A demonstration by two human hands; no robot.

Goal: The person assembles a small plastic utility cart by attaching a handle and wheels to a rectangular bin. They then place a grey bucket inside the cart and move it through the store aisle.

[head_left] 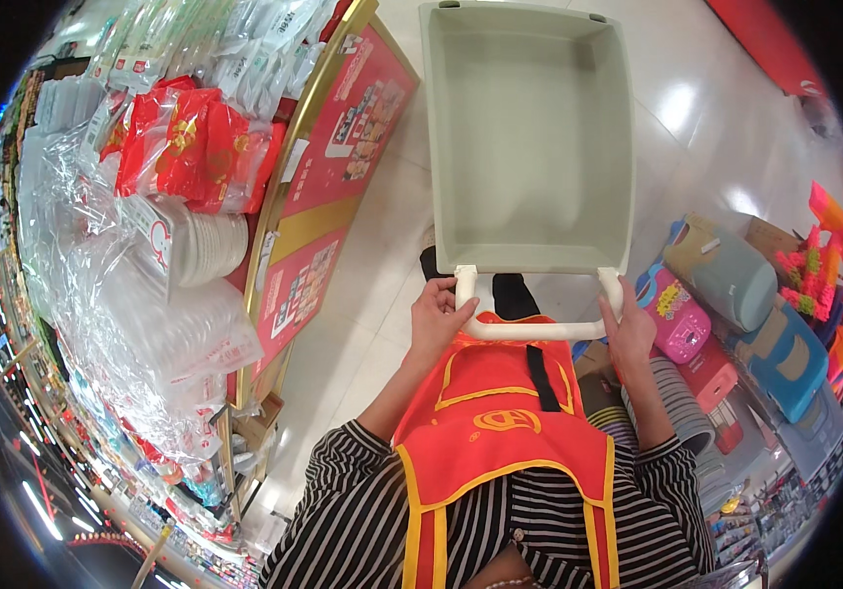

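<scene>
A grey-green plastic bin cart (531, 147), rectangular with raised walls, stands in front of me, its bare inside facing up. A cream U-shaped handle (537, 332) joins its near edge. At the handle's left corner, my left hand (438, 319) grips with thumb and fingers closed around it. My right hand (629, 329) holds the right corner, its thumb against the bar and its fingers partly hidden behind it. Below the handle hangs my red apron (500, 432) with yellow trim, over striped sleeves.
On the left, a display stand with a pink-and-gold panel (343, 147) carries red packets (190, 147) and clear-wrapped disposable tableware (171, 304). Plastic household goods (721, 270) and stacked grey containers (681, 407) are close on the right. Pale tiled floor (367, 294) runs between.
</scene>
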